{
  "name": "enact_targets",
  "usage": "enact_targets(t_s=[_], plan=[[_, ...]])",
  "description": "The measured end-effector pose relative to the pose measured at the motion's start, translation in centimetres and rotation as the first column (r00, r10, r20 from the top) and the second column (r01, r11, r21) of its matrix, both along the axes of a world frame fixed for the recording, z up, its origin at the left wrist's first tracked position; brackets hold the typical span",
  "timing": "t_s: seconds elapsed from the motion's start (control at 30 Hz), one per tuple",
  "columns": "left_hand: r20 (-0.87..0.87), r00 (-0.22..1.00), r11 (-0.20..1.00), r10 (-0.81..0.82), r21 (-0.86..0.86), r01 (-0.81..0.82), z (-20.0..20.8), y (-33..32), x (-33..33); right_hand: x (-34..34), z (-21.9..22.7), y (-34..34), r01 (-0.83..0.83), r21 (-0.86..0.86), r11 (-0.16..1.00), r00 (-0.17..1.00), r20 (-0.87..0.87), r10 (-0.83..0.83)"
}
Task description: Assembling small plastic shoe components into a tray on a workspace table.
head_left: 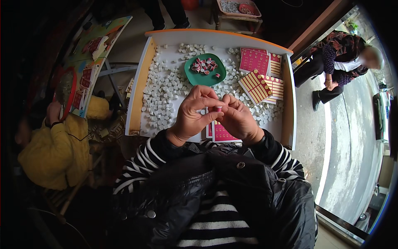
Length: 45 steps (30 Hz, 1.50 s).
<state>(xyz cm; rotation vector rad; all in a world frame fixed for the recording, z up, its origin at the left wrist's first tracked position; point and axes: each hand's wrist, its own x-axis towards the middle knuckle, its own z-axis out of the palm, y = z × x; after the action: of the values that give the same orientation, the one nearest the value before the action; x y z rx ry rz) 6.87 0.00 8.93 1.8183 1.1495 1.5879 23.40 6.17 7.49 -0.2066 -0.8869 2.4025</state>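
Over the near part of a shallow drawer-like tray (137, 99), my left hand (194, 112) and my right hand (243, 120) meet. Both pinch one small white cap (219, 108) with a red band around its side. The fingertips partly cover it. Under my hands lie crimson sticker sheets (224, 133), partly hidden. Many plain white caps (161, 89) are scattered loose across the tray. Beyond my hands sits a green plastic dish (195, 78) with several caps banded in red in it.
More crimson sticker sheets (253, 60) and partly peeled sheets (255, 86) lie at the tray's right. A person in yellow (62, 145) works at a table (112, 31) on the left. Another person (344, 54) sits at the right by the road. A stool (236, 18) stands beyond the tray.
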Motion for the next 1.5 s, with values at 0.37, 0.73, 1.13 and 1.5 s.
enact_targets(t_s=[0.37,0.73,1.13,1.5], plan=[[0.35,0.93,0.973,-0.115,-0.147,0.175,-2.2,0.3,-0.4,-0.3,0.1,-0.2,0.216,0.249,0.944,0.954,0.152,-0.258],[-0.246,0.966,0.903,-0.083,-0.429,-0.031,-8.0,-2.3,-2.1,1.3,-3.6,0.8,-0.109,0.712,0.693,0.698,0.551,-0.456],[-0.532,0.793,0.924,0.298,-0.049,-0.38,-8.8,-0.1,-4.6,2.2,-5.5,1.6,0.011,0.625,0.78,0.727,0.531,-0.436],[-0.609,0.737,0.912,0.293,-0.053,-0.407,-8.8,2.2,-4.7,3.6,-5.9,1.6,-0.235,0.915,0.328,0.471,0.402,-0.785]])
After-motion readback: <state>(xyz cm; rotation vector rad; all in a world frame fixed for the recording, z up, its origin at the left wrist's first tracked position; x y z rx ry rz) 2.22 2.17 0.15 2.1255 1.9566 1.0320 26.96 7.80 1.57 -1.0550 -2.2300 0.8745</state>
